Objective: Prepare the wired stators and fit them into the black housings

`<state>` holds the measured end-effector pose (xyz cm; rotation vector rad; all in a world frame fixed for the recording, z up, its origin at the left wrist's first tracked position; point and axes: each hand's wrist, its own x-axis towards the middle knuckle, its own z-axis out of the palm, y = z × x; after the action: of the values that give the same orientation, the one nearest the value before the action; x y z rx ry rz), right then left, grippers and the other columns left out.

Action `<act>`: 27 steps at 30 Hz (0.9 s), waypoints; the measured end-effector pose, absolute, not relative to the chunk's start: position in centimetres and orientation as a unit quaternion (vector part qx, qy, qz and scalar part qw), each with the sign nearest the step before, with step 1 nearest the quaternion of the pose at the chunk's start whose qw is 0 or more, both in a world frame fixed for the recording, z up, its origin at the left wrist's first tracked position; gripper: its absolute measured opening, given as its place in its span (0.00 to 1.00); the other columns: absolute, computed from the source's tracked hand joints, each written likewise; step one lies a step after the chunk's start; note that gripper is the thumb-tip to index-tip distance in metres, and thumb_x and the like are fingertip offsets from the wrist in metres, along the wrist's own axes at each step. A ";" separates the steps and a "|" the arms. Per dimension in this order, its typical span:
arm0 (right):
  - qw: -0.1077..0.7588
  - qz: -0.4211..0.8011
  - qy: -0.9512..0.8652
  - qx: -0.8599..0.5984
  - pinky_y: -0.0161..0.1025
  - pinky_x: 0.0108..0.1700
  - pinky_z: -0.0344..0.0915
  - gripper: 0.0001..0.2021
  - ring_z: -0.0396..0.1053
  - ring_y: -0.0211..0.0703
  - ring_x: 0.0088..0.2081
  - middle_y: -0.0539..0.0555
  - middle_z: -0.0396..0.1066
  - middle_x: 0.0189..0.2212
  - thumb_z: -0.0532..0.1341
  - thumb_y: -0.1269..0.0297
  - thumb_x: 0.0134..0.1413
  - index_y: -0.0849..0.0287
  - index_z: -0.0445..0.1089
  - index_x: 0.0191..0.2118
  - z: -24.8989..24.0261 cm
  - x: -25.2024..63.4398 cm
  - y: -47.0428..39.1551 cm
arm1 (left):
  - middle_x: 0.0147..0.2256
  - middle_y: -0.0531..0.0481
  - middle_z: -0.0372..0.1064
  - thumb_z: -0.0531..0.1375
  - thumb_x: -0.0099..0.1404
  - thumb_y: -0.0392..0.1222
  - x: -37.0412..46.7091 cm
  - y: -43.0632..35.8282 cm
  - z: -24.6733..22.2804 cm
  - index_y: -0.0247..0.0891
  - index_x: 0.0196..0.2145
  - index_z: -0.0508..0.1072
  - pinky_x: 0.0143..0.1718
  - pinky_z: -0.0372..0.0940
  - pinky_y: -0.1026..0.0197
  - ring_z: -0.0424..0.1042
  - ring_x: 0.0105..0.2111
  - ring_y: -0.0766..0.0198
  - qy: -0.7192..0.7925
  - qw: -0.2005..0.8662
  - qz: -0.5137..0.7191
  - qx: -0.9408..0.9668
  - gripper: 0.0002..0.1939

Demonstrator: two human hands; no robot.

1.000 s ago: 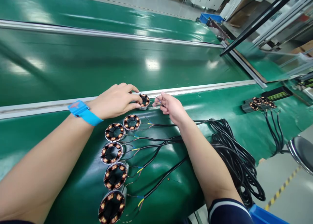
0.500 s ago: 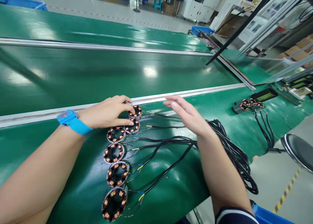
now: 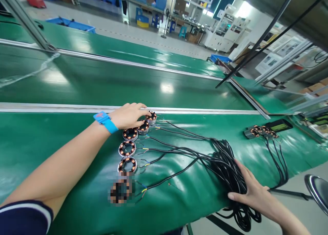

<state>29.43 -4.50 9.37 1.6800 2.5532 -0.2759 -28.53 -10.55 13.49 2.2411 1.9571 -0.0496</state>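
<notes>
Several round motor stators with copper windings stand in a row on the green mat (image 3: 84, 180). My left hand (image 3: 130, 117), wearing a blue wristband (image 3: 105, 122), is at the far end, its fingers closed round the far stator (image 3: 151, 117) and the thumb by the second stator (image 3: 143, 126). The nearest stator (image 3: 121, 190) is blurred by pixel blocks. Black cables with thin coloured wire ends run right from the stators into a coiled cable bundle (image 3: 225, 170). My right hand (image 3: 248, 187) curves round the bundle's right side, thumb on the near side; some of its fingers are hidden.
A metal-edged strip (image 3: 77, 108) runs along the back of the mat. More stators (image 3: 261, 130) with cables lie at the right by a black box (image 3: 280, 125). A round stool (image 3: 317, 194) stands by the right edge. Dark rods (image 3: 241, 66) slant across the upper right.
My right hand has come down and right from above the cables onto the coiled bundle. My left hand stays at the far stators. The camera view has shifted.
</notes>
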 end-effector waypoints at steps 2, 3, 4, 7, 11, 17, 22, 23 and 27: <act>0.047 -0.092 0.827 0.552 0.72 0.55 0.72 0.58 0.62 0.77 0.67 0.69 0.57 0.71 0.62 0.30 0.48 0.54 0.43 0.78 8.7 29.3 -5.0 | 0.69 0.36 0.57 0.55 0.74 0.51 -28.6 -11.3 13.5 0.45 0.69 0.63 0.61 0.64 0.38 0.66 0.62 0.40 0.669 0.055 0.010 0.741 0.28; 0.048 -0.087 0.827 0.554 0.72 0.58 0.70 0.58 0.62 0.77 0.68 0.71 0.59 0.70 0.63 0.31 0.48 0.57 0.44 0.78 8.5 29.1 -5.1 | 0.69 0.36 0.56 0.54 0.75 0.53 -28.7 -11.9 13.6 0.44 0.70 0.62 0.62 0.63 0.38 0.65 0.64 0.40 0.675 0.043 0.031 0.736 0.29; 0.045 -0.072 0.829 0.553 0.73 0.61 0.67 0.58 0.61 0.77 0.68 0.72 0.61 0.69 0.63 0.32 0.47 0.59 0.46 0.77 8.3 28.7 -5.1 | 0.69 0.35 0.56 0.53 0.76 0.55 -28.9 -12.5 13.6 0.43 0.70 0.61 0.63 0.63 0.38 0.63 0.65 0.40 0.679 0.035 0.054 0.732 0.30; 0.050 -0.018 0.835 0.547 0.76 0.64 0.61 0.61 0.57 0.79 0.70 0.75 0.64 0.66 0.64 0.32 0.40 0.64 0.51 0.75 8.1 27.4 -4.8 | 0.70 0.36 0.56 0.47 0.76 0.66 -29.6 -15.4 13.8 0.41 0.71 0.59 0.65 0.61 0.39 0.59 0.68 0.42 0.682 0.020 0.125 0.720 0.36; 0.075 -0.046 0.833 0.546 0.68 0.58 0.69 0.62 0.68 0.79 0.62 0.77 0.65 0.64 0.64 0.35 0.44 0.68 0.44 0.77 9.1 25.6 -4.3 | 0.73 0.38 0.51 0.45 0.73 0.75 -28.2 -20.8 13.9 0.40 0.74 0.51 0.71 0.52 0.40 0.51 0.73 0.42 0.699 0.003 0.176 0.693 0.46; 0.106 -0.099 0.807 0.572 0.57 0.49 0.74 0.52 0.77 0.70 0.49 0.73 0.71 0.54 0.63 0.54 0.55 0.68 0.38 0.78 11.0 23.4 -4.7 | 0.76 0.40 0.40 0.47 0.72 0.75 -20.9 -27.4 10.5 0.42 0.77 0.36 0.73 0.42 0.34 0.41 0.75 0.37 0.687 -0.006 0.162 0.708 0.50; 0.108 -0.118 0.816 0.556 0.56 0.55 0.71 0.51 0.74 0.69 0.57 0.74 0.66 0.63 0.64 0.62 0.52 0.67 0.39 0.78 12.0 23.5 -5.2 | 0.76 0.38 0.40 0.50 0.71 0.71 -19.4 -27.7 6.8 0.39 0.77 0.36 0.72 0.46 0.35 0.46 0.74 0.35 0.661 -0.042 0.157 0.733 0.51; 0.104 -0.122 0.823 0.545 0.55 0.56 0.71 0.52 0.73 0.68 0.59 0.73 0.66 0.64 0.63 0.63 0.51 0.66 0.40 0.78 12.2 24.1 -5.4 | 0.76 0.38 0.39 0.51 0.71 0.70 -19.7 -27.4 6.5 0.40 0.77 0.36 0.72 0.48 0.35 0.47 0.74 0.35 0.658 -0.043 0.153 0.736 0.50; 0.073 -0.128 0.854 0.499 0.50 0.54 0.73 0.51 0.74 0.62 0.59 0.63 0.69 0.64 0.61 0.68 0.45 0.58 0.43 0.77 12.3 27.8 -6.8 | 0.76 0.40 0.40 0.54 0.69 0.70 -21.2 -26.3 7.0 0.44 0.77 0.38 0.70 0.52 0.38 0.50 0.73 0.37 0.623 -0.053 0.135 0.769 0.51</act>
<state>27.76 -6.78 12.32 1.4988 2.5652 -0.3840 -21.23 -26.31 6.97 2.4998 2.0272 0.4385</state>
